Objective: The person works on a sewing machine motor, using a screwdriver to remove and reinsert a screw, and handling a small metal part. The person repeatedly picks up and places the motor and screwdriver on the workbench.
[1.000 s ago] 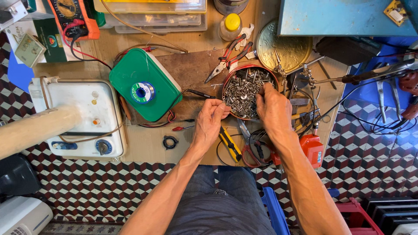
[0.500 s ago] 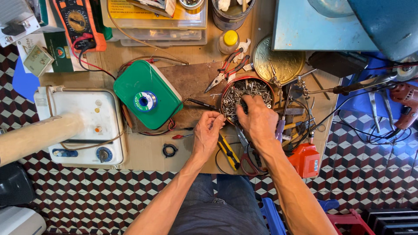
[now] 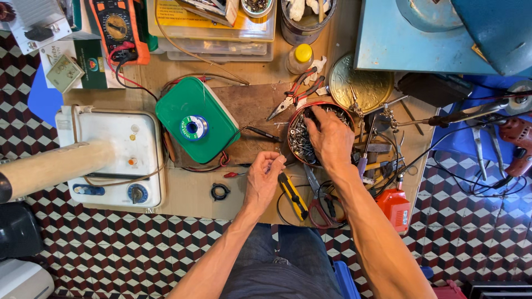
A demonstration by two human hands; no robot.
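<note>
Seen from above a crowded workbench [image 3: 188,194], the right hand [image 3: 331,138] reaches into a round bowl of screws [image 3: 300,138] at the bench's middle, fingers curled down among the small metal parts — whether it grips any cannot be told. The left hand [image 3: 263,180] hovers just beside the bowl's near rim with fingertips pressed together, pinching something too small to make out. A yellow utility knife [image 3: 292,195] and scissors [image 3: 318,202] lie just beside the hands — a green box [image 3: 213,130] topped with a solder spool [image 3: 194,127] sits further left.
</note>
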